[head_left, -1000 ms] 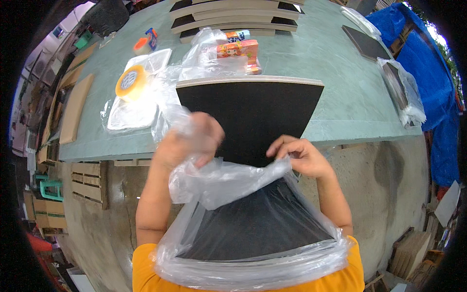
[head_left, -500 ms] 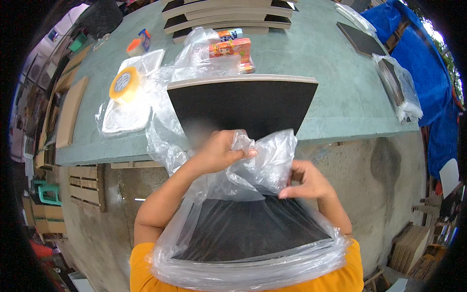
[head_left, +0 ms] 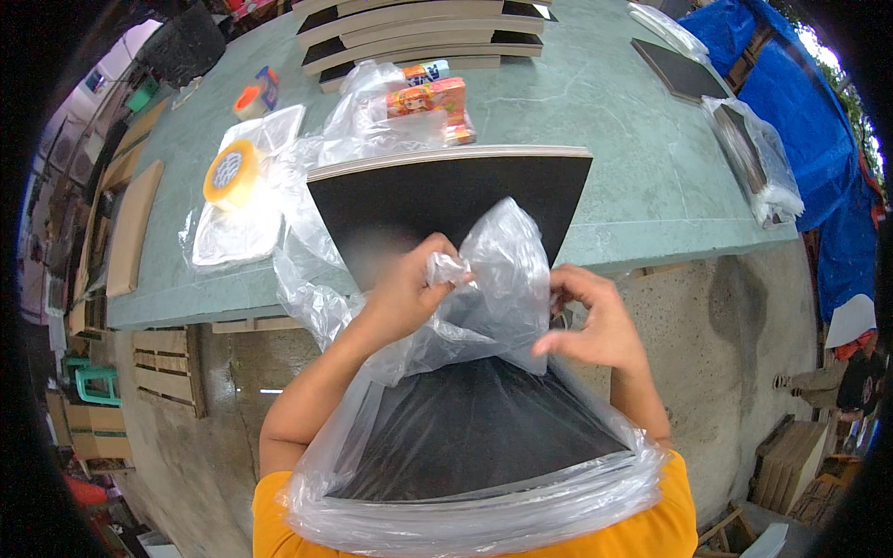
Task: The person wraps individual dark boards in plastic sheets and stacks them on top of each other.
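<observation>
Against my body lean black boards inside a clear plastic bag (head_left: 510, 246), its loose mouth bunched up above them. My left hand (head_left: 414, 284) is closed in a pinch on a gathered part of this plastic. Just right of the raised plastic is my right hand (head_left: 595, 321), thumb and fingers apart, with nothing visibly gripped; whether the fingertips touch the film is unclear. Beyond both hands, a small stack of black boards (head_left: 465, 191) stands tilted at the table's near edge. More clear plastic film (head_left: 321, 288) trails over the edge on its left.
On the green table (head_left: 633, 177) lie a yellow tape roll (head_left: 231, 175) on white plastic packaging, an orange tape dispenser (head_left: 249, 102), and a colourful printed packet (head_left: 428, 100). Stacked boards (head_left: 423, 37) are at the back. A bagged bundle (head_left: 753, 158) and blue tarp (head_left: 805, 130) are right.
The bag's loose mouth has risen and puffed up. My right hand has moved up slightly and its fingers have spread off the plastic. My left hand keeps its pinch, shifted slightly left.
</observation>
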### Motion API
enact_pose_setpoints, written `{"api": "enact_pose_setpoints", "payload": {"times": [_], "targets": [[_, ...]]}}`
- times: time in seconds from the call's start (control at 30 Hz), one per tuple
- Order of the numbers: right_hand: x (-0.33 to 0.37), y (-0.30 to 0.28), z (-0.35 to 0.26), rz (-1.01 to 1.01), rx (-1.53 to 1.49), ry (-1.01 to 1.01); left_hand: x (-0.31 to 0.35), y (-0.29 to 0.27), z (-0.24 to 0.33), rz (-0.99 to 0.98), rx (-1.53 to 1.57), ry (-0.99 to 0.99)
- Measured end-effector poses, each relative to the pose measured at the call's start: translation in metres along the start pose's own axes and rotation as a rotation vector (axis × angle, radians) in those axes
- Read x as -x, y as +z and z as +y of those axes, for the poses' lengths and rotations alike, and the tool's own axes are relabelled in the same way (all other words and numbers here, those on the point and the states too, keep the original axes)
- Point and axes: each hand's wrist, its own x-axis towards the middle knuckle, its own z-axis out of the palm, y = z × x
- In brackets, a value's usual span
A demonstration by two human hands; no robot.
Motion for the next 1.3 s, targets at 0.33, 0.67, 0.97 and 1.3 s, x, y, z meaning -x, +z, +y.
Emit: {"api": "enact_pose_setpoints", "payload": {"times": [0.33, 0.67, 0.97, 1.3], "targets": [[-0.037, 0.042, 0.013, 0.214, -0.775, 0.18, -0.003, 0.015, 0.045, -0.037, 0.101, 0.212], [0.008, -0.029, 0.053, 0.095, -0.951, 0.199, 0.043, -0.085, -0.002, 0.897, 0.085, -0.209], [-0.018, 0.024, -0.013, -0.135, -0.914, 0.221, 0.018, -0.034, 0.057, -0.114, 0.195, 0.087], [-0.009, 0.0, 0.01, -0.058, -1.386, 0.039, 0.044, -0.087, -0.021, 0.438, 0.013, -0.298]]}}
